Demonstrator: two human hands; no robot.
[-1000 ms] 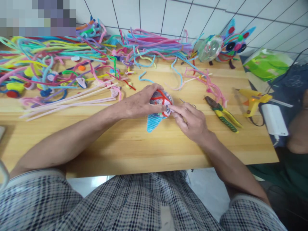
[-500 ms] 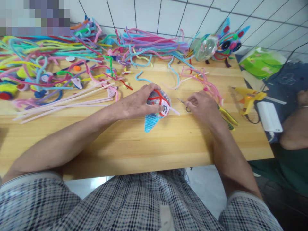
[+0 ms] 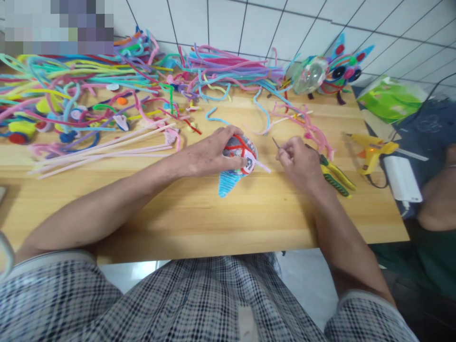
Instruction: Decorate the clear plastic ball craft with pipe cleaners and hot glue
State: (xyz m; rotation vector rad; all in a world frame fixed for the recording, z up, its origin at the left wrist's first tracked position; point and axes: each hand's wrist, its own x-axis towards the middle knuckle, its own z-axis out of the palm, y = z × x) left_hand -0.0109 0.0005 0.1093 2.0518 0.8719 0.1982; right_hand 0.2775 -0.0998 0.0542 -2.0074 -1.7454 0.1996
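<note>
My left hand (image 3: pixel 217 153) is wrapped round a small rounded craft piece (image 3: pixel 239 148) with red strips, a blue ribbed point at its lower side and a pale pink stem sticking out to the right. My right hand (image 3: pixel 297 161) is closed on small scissors (image 3: pixel 275 142), whose thin tip points up and left toward the craft piece without touching it. The scissors' handles are mostly hidden by my fingers. Just right of that hand lie yellow and green pliers (image 3: pixel 337 178).
Colourful pipe cleaners (image 3: pixel 228 66) cover the back and left of the wooden table (image 3: pixel 213 228). A finished figure with blue ears (image 3: pixel 344 69) stands at the back right. A yellow glue gun (image 3: pixel 372 149) and a white box (image 3: pixel 402 178) lie right. Another person's arm shows at the right edge.
The view has shifted slightly, moving the table things rightward. My right hand has turned a little, and the scissors' handle loop is now hidden. My left hand keeps its hold.
</note>
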